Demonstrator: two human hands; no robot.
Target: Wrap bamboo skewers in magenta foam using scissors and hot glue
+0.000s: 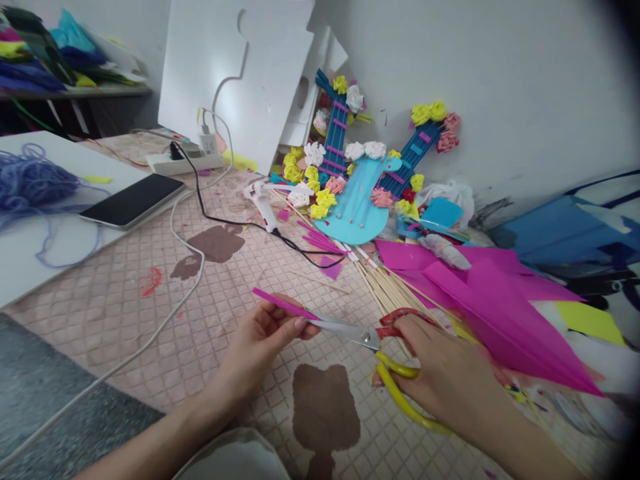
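My left hand [275, 331] pinches a narrow magenta paper strip [280, 303] between thumb and fingers, its free end pointing up and left. In my right hand [435, 367] is a pair of scissors [367, 337] with one red and one yellow handle. The handles are spread apart. The blades reach left to the strip at my left thumb, and where they meet the paper is partly covered by the fingers. Beyond both hands lie thin wooden sticks [395, 293] and several small magenta strips [320, 239].
Behind stand paper-flower decorations with a light-blue guitar shape [357, 207]. Magenta sheets [500, 300] spread at right. A white glue gun [263, 207], black cable, power strip [185, 162], phone [133, 200] and blue yarn [35, 177] lie left. A white cable [187, 287] crosses the table.
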